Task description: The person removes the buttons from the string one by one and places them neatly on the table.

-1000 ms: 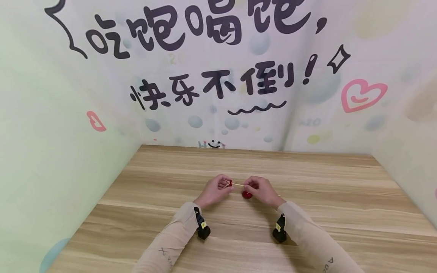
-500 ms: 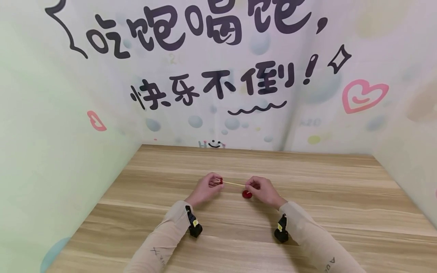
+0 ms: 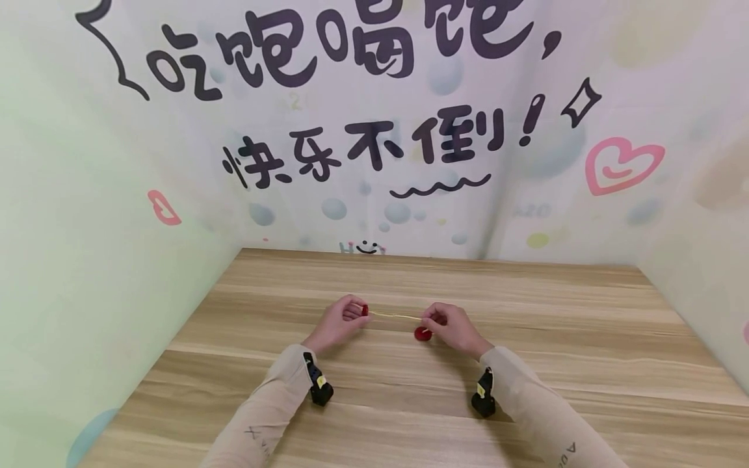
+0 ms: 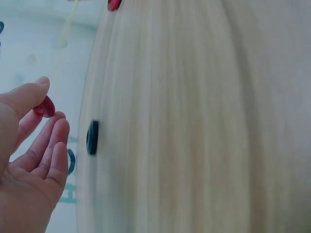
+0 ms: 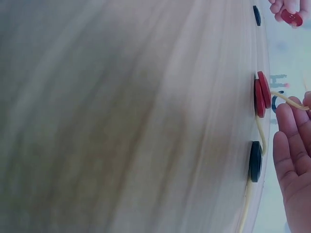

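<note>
My left hand [image 3: 336, 322] pinches a red button [image 4: 44, 108] between thumb and forefinger, the other fingers loosely bent. A thin yellow string [image 3: 394, 316] spans the gap from that button to my right hand [image 3: 453, 328], whose fingertips pinch it. Just below the right fingertips, two red buttons [image 5: 262, 94] lie against each other at the tabletop, the string coming out of them. Farther along the string sits a dark button [image 5: 255, 161], seen in the right wrist view. Whether the string passes through the left hand's button is too blurred to tell.
Another dark button [image 4: 93, 138] lies on the wooden table [image 3: 374, 403] near my left hand. A white printed cloth [image 3: 374, 214] hangs along the table's back edge, with pale walls at both sides. Each wrist wears a small black camera [image 3: 320, 390].
My left hand has moved left with its red button, and the stretch of string between the hands has grown longer. The right hand and the red buttons beneath it have hardly moved.
</note>
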Action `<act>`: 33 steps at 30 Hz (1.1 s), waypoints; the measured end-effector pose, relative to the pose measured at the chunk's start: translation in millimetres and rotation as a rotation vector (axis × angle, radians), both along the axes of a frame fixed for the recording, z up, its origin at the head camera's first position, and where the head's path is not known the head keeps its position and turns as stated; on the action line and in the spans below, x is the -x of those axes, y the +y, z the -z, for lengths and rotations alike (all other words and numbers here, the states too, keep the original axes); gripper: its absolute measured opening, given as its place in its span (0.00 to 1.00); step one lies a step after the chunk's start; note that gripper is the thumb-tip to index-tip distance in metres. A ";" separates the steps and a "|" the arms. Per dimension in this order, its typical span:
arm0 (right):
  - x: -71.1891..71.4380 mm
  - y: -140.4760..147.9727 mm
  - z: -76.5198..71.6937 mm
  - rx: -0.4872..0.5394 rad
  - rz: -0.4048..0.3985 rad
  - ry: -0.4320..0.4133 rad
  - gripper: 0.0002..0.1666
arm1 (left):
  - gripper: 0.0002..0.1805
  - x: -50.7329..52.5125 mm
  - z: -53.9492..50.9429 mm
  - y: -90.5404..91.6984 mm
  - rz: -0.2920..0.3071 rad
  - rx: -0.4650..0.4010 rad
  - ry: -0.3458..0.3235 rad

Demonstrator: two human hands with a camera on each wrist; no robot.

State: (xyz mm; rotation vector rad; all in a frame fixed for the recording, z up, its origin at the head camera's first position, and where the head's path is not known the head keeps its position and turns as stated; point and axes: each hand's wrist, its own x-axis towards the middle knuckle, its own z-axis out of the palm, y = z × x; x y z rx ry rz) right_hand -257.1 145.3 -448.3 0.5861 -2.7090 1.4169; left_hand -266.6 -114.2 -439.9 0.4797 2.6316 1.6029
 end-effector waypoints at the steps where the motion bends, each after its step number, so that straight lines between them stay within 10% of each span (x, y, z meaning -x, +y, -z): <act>1: 0.1 0.2 0.3 0.000 0.001 0.000 0.02 | 0.13 0.2 0.3 -2.3 -0.006 0.009 -0.001; 33: -0.4 2.6 -3.3 0.002 -0.002 0.009 0.04 | 0.14 7.6 9.2 -28.2 -0.095 0.237 -0.049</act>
